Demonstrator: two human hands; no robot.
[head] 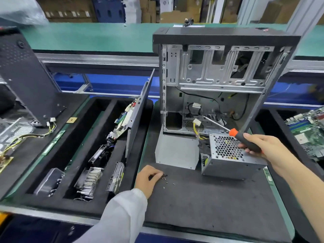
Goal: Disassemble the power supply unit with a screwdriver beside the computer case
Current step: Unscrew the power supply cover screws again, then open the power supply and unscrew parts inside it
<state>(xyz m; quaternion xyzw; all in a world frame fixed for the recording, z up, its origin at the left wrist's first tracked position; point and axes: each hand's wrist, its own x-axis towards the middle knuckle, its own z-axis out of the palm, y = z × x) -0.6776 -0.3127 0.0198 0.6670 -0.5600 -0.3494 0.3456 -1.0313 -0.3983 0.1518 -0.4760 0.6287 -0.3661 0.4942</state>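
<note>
The grey power supply unit (228, 155), with a honeycomb vent on top, lies on the black mat (201, 199) in front of the open computer case (219, 81). A loose grey cover panel (177, 149) lies to its left. My right hand (261, 146) grips the black and orange screwdriver (242, 137), held above the unit with its shaft pointing up-left toward the case. My left hand (147, 178) rests on the mat with fingers curled, fingertips at a small pile of dark screws (164, 176). Whether it pinches a screw is hidden.
A black foam tray (105, 142) on the left holds a fan, a heatsink, a drive and circuit boards. A dark side panel (138, 109) leans between tray and case. A green motherboard (308, 132) lies at the right. Another case (26, 76) stands far left.
</note>
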